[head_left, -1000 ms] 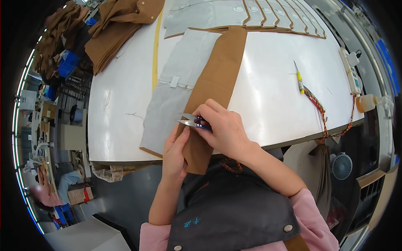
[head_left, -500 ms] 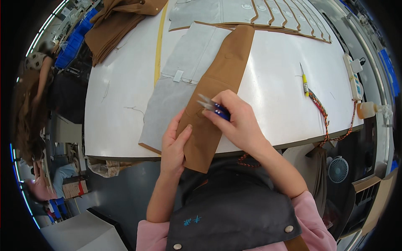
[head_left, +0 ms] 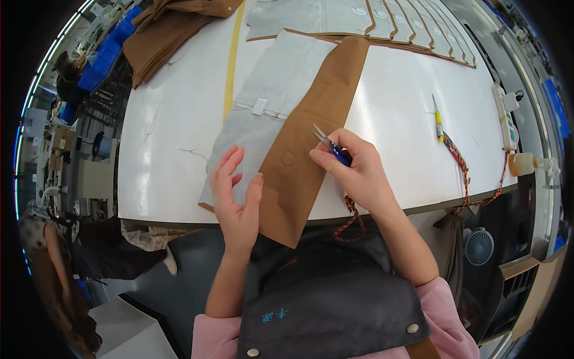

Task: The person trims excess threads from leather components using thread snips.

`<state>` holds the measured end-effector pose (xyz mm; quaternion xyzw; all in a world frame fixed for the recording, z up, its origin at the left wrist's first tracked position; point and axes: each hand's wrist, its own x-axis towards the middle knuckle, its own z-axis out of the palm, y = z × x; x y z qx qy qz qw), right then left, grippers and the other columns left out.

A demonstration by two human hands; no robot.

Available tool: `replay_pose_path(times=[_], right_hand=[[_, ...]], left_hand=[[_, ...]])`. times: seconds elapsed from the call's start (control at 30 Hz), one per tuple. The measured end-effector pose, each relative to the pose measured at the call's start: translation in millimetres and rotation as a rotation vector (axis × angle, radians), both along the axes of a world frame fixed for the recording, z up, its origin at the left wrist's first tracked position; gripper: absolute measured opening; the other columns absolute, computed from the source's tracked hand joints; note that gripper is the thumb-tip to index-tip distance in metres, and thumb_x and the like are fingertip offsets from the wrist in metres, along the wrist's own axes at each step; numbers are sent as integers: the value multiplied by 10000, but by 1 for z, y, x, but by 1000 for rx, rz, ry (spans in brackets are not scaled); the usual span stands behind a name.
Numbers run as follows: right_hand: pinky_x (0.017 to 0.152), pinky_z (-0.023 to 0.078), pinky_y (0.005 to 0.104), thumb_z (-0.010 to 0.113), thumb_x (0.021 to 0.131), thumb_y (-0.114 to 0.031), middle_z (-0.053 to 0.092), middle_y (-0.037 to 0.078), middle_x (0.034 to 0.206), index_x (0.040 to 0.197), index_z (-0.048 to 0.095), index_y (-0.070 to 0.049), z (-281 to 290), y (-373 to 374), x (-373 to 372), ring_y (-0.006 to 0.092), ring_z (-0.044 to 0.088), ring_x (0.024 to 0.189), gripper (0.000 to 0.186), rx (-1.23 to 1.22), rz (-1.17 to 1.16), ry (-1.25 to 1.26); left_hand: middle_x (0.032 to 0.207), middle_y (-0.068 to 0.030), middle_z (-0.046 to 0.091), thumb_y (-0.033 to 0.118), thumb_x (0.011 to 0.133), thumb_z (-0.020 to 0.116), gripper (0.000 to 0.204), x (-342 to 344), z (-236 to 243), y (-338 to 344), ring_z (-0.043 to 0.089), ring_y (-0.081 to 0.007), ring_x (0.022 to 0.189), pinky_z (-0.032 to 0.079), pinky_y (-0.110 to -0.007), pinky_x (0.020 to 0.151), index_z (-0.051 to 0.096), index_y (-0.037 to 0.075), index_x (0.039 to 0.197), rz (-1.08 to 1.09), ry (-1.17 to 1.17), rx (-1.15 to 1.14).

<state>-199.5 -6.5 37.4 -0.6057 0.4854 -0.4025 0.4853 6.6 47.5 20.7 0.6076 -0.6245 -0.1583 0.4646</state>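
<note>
A brown piece of fabric (head_left: 314, 128) lies slanting across the white table, its near end past the front edge. Its left part shows a pale grey lining (head_left: 248, 134) with a small white tag (head_left: 259, 106). A stitched round outline (head_left: 289, 158) marks the brown side. My left hand (head_left: 235, 197) is raised at the fabric's left edge, palm up, fingers apart, gripping nothing. In my right hand (head_left: 359, 167) is a pair of blue-handled thread snips (head_left: 332, 145), its blades pointing up and left over the brown fabric. A braided cord (head_left: 350, 221) hangs below that hand.
Stacked brown pieces (head_left: 173, 36) lie at the far left. Grey-lined pieces (head_left: 335, 18) overlap along the far edge. A yellow-handled pointed tool (head_left: 439, 122) lies at right, near a power strip (head_left: 505, 119). A yellow tape strip (head_left: 234, 66) crosses the table. Another person (head_left: 66, 269) is at left.
My left hand has let go of the fabric and opened. My right hand has moved right with the snips, off the round outline. The person at left has moved nearer.
</note>
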Motion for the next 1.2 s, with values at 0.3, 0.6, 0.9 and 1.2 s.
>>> replay_pose_path(times=[0.3, 0.6, 0.9, 1.2], right_hand=[[644, 395, 212, 605, 980, -173, 529, -51, 756, 1025, 659, -11, 19, 27, 36, 32, 455, 720, 177, 532, 301, -638], [667, 396, 200, 610, 971, -139, 568, -42, 801, 1066, 677, -6, -9, 14, -28, 34, 475, 718, 177, 100, -221, -166], [647, 374, 193, 602, 972, -114, 573, -21, 793, 986, 661, 5, -29, 25, -41, 36, 479, 716, 133, -38, -325, 12], [630, 349, 199, 576, 979, -89, 546, -32, 787, 989, 657, 3, -44, 26, -47, 36, 445, 706, 123, -48, -360, 71]], left_hand=[[757, -23, 626, 39, 986, 571, 112, -14, 15, 4, 564, -63, 620, 465, -204, 571, 651, -16, 1042, -54, 449, -25], [1196, -132, 619, 119, 922, 637, 345, 191, 29, -9, 625, -230, 1020, 510, -344, 868, 588, 48, 1256, 411, -577, 307], [1527, -186, 366, 314, 951, 587, 573, 118, -20, -29, 297, -375, 1441, 259, -508, 1162, 441, 72, 1450, -143, -675, 225], [1555, -196, 321, 476, 1010, 433, 602, 317, -66, -55, 245, -373, 1464, 184, -526, 1181, 393, 116, 1491, 424, -720, 328]])
